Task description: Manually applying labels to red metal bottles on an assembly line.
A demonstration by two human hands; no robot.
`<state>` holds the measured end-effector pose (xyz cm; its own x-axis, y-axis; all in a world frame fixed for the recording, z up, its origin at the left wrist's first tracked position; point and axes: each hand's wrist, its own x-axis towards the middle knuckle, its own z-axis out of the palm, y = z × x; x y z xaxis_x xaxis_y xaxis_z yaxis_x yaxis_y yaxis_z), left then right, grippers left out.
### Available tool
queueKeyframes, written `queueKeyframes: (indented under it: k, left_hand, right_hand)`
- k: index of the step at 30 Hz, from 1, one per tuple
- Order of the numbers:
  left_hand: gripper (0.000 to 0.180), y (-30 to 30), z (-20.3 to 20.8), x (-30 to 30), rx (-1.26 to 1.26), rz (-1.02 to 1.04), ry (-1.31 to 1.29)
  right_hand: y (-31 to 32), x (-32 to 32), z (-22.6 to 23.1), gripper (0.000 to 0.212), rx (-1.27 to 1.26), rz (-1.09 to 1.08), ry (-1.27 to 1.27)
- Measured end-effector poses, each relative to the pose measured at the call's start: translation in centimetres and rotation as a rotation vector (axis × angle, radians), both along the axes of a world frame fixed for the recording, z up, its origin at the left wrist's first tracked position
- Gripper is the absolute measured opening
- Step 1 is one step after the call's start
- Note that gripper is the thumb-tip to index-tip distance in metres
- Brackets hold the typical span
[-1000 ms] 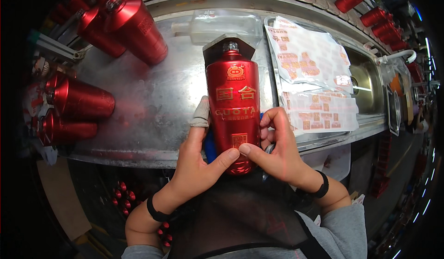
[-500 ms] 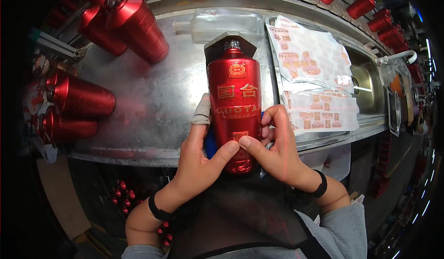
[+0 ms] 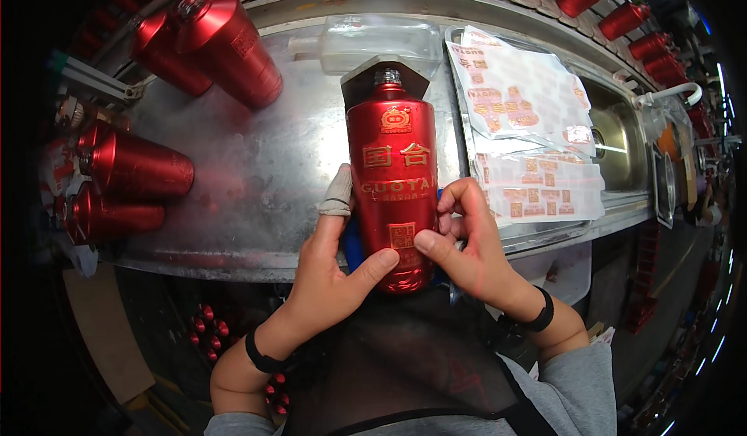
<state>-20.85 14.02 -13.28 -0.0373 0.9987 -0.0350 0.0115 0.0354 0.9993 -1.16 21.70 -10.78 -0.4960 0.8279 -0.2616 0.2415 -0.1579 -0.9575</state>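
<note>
Steadying red bottle (image 3: pixel 393 183) lying on steel bench (image 3: pixel 264 164), neck at 12 o'clock, left hand (image 3: pixel 331 269) cupping its 9 o'clock side, right hand (image 3: pixel 471 245) thumb pressing small base label (image 3: pixel 401 235) flat without creasing.

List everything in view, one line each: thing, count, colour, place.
red bottle: one, red with gold print, lying at the centre of the metal worktop, held by both hands
other red bottles: several, red, on the worktop's left side
far bottles: a row, red, along the top right rim
label sheets: a stack, white with red print, right of the held bottle
clear plastic bottle: one, transparent, behind the held bottle
left hand: one, forefinger wrapped, on the bottle's left side
right hand: one, on its right side
</note>
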Motion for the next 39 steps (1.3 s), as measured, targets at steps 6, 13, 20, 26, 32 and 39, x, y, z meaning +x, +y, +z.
queueKeyframes:
  k: [6,13,20,26,32,39]
  left_hand:
    - [0.086,0.1,0.1,0.3,-0.041,0.033,-0.037]
    - [0.084,0.1,0.2,0.4,0.012,0.035,-0.032]
    - [0.084,0.5,0.7,0.8,-0.027,0.063,-0.033]
    - [0.081,0.6,0.6,0.9,0.000,0.084,-0.024]
    - [0.078,1.3,1.4,1.1,-0.042,0.082,-0.048]
    - [0.079,-0.2,-0.3,0.2,0.002,0.051,-0.079]
  right_hand:
    - [-0.4,-0.5,-0.3,0.051,0.062,-0.031,-0.047]
    - [-0.3,-0.5,0.1,0.051,0.032,-0.039,-0.070]
    - [-0.2,-1.0,0.2,0.048,0.112,-0.026,-0.144]
    - [-0.1,-0.9,0.6,0.048,0.101,-0.025,-0.158]
    - [0.0,-1.0,0.4,0.047,0.173,-0.017,-0.203]
    - [-0.3,1.1,-1.0,0.040,-0.003,0.018,-0.026]
